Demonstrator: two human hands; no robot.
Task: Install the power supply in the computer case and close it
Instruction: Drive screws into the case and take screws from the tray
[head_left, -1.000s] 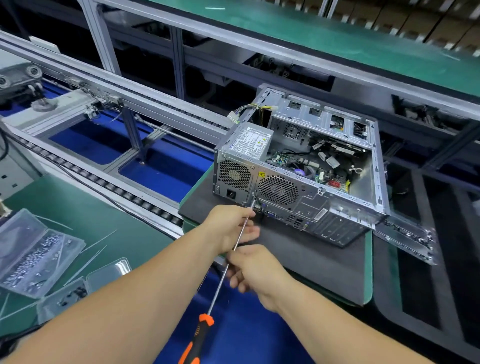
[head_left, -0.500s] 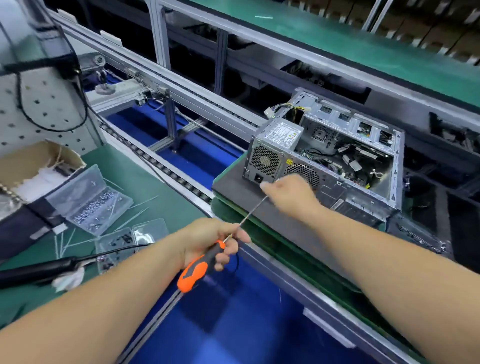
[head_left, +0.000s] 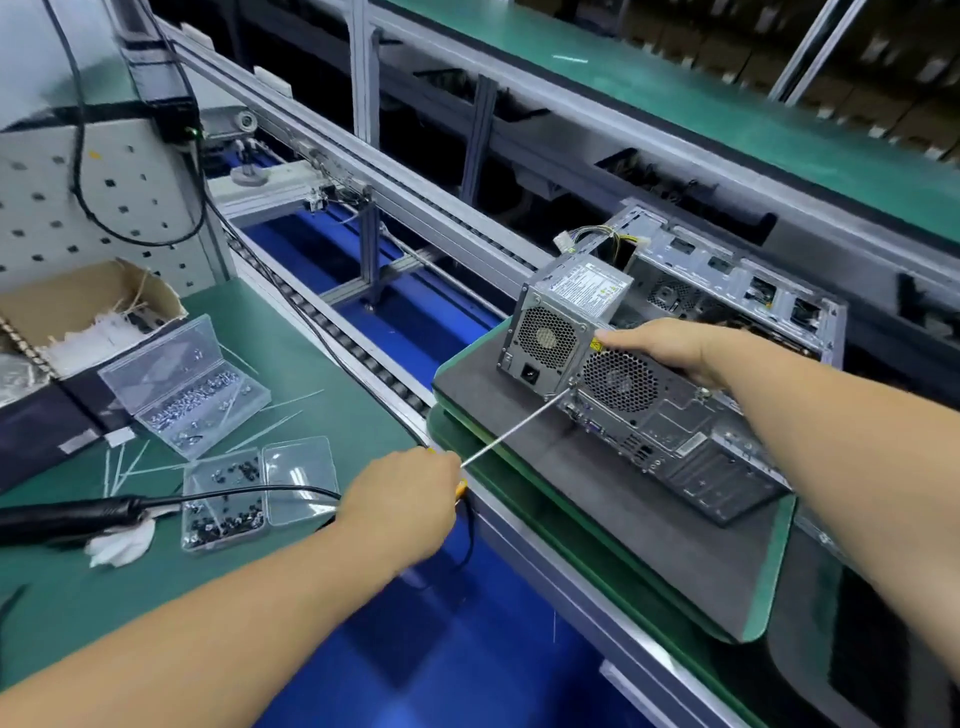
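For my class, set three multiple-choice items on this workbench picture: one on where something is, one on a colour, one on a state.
1. Where does the screwdriver tip meet the computer case?
A. front panel
B. rear panel beside the power supply
C. top lid

2. What colour is the bench mat?
A. green
B. red
C. white

3. The side of the case is:
A. closed
B. open
C. taped

Answers: 1 B, the shaft ends at the rear corner below the supply's fan grille. 2 A, the mat under the screw boxes is green. 3 B, the inside shows.

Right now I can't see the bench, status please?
Left hand grips orange-handled screwdriver, tip at grey metal power supply corner. Right hand steadies open computer case. Nothing blocking.
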